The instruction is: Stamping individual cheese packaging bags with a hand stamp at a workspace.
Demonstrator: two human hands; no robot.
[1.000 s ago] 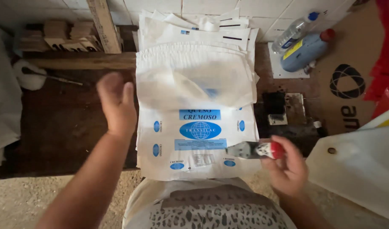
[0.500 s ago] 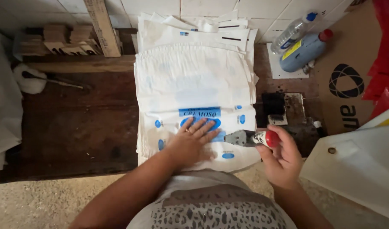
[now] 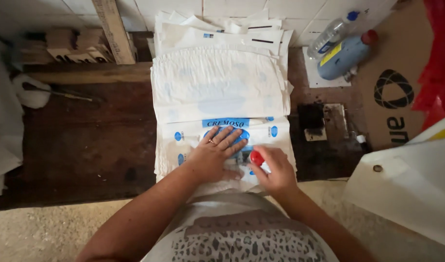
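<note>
Right hand (image 3: 275, 170) moved onto bag stack (image 3: 217, 87); stamp (image 3: 256, 158) (red-topped) within fingers.

White blue-printed bags (image 3: 217, 87), stacked centrally

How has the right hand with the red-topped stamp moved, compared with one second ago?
Yes. The right hand with the stamp went left, from beside the dark ink pad onto the printed bags, next to the left hand.

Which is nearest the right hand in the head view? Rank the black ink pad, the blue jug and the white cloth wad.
1. Black ink pad: just right of the right hand.
2. Blue jug: far right, by the wall.
3. White cloth wad: far left.
</note>
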